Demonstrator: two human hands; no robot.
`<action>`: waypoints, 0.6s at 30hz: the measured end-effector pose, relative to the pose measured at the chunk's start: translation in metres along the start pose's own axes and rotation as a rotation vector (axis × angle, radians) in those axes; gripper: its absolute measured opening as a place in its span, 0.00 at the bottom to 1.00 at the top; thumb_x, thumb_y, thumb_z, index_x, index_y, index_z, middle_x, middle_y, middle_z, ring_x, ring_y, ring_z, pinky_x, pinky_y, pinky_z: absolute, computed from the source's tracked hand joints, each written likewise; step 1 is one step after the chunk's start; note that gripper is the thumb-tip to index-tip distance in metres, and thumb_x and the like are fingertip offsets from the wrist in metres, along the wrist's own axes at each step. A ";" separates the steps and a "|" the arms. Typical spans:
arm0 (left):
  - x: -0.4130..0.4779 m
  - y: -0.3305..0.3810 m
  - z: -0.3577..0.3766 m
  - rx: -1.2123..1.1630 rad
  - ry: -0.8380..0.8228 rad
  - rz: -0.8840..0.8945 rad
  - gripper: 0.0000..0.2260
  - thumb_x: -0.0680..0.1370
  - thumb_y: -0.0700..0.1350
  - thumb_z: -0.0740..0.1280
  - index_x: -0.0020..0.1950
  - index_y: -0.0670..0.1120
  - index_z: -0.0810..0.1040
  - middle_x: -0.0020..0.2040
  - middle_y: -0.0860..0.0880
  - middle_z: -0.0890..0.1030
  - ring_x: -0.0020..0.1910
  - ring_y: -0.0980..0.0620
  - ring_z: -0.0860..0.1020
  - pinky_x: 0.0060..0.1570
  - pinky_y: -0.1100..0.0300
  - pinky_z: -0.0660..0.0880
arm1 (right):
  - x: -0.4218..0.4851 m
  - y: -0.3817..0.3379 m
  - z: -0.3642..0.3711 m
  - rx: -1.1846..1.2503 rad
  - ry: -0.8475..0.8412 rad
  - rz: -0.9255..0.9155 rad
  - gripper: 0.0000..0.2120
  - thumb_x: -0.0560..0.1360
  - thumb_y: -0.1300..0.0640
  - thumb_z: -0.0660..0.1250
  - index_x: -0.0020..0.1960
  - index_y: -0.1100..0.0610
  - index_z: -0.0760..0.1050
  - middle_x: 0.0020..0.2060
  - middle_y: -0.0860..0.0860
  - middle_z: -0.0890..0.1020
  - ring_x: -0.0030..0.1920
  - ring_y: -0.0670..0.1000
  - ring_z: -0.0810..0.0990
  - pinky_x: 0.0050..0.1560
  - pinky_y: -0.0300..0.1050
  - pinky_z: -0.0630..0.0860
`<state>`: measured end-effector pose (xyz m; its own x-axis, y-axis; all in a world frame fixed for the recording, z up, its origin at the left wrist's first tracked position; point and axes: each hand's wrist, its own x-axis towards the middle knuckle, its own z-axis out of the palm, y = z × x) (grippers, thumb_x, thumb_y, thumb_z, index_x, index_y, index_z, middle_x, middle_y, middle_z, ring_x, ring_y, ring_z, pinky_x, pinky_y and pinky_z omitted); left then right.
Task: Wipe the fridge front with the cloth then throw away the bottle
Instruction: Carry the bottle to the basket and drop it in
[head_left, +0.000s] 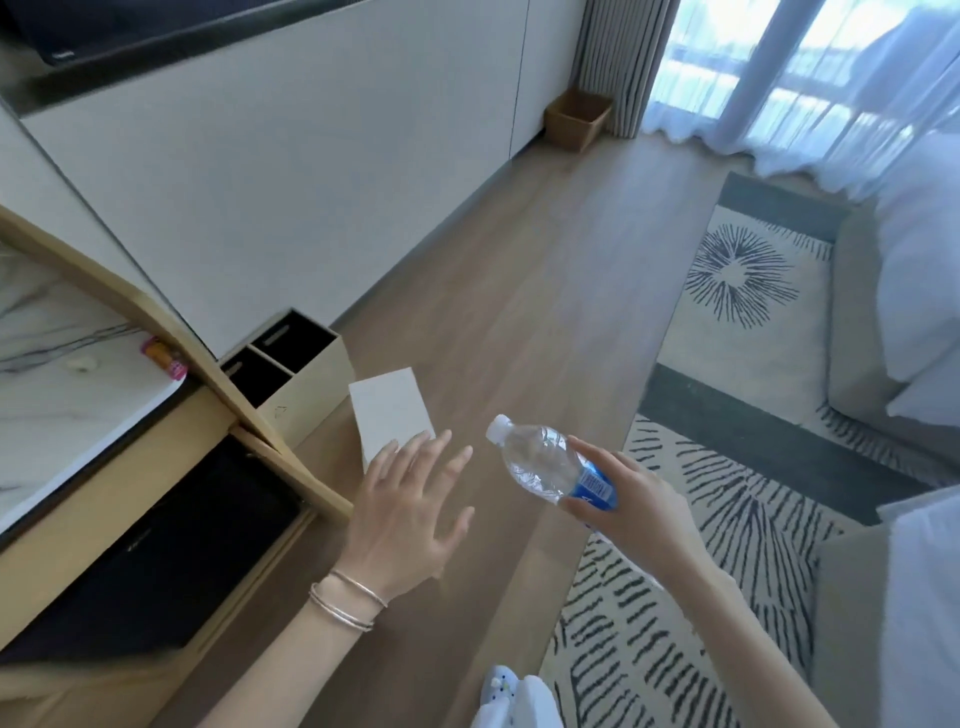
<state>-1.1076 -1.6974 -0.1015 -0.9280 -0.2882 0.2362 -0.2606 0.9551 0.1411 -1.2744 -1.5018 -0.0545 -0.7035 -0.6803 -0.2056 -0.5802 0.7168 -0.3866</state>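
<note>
The bottle (545, 462) is in the air, to the right of the bin (311, 389) and nearer to me, tilted with its white cap pointing towards the bin. It looks empty and light, so I judge that a toss from here could clip the bin's rim or the divider between its two narrow compartments and skitter across the wood floor. The two compartments may be meant for different waste, and I could pick the wrong one. My left hand (410, 499) hangs between bottle and bin and could get in the way. My right hand (628, 499) holds the bottle at its bottom end, fingers and thumb curled round the blue label, so the cap end is free to swing. My left hand is spread wide with the fingers straight and holds nothing; its fingertips overlap a white board (389, 410) lying just right of the bin, though I cannot tell whether they touch it. I see no cloth
</note>
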 end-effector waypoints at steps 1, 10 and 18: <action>0.011 0.008 0.002 -0.006 0.016 -0.006 0.24 0.75 0.57 0.60 0.68 0.49 0.75 0.67 0.46 0.76 0.67 0.45 0.73 0.66 0.46 0.64 | 0.007 0.008 -0.009 -0.009 0.009 -0.011 0.28 0.73 0.38 0.64 0.70 0.32 0.57 0.61 0.36 0.72 0.52 0.39 0.74 0.43 0.37 0.75; 0.087 0.036 0.025 0.009 0.010 0.035 0.24 0.76 0.57 0.60 0.69 0.49 0.74 0.69 0.45 0.75 0.68 0.45 0.71 0.66 0.45 0.65 | 0.049 0.057 -0.043 0.034 0.054 0.025 0.29 0.73 0.39 0.65 0.71 0.35 0.57 0.61 0.40 0.74 0.54 0.44 0.75 0.46 0.40 0.76; 0.169 0.020 0.049 0.012 0.016 0.076 0.24 0.76 0.57 0.59 0.69 0.49 0.74 0.68 0.45 0.76 0.67 0.44 0.74 0.66 0.45 0.66 | 0.115 0.081 -0.064 0.039 0.052 0.044 0.29 0.73 0.39 0.65 0.71 0.35 0.57 0.61 0.40 0.74 0.54 0.43 0.75 0.46 0.40 0.76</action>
<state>-1.2828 -1.7237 -0.1059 -0.9408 -0.2156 0.2616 -0.1928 0.9750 0.1102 -1.4284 -1.5128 -0.0519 -0.7488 -0.6389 -0.1761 -0.5328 0.7384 -0.4135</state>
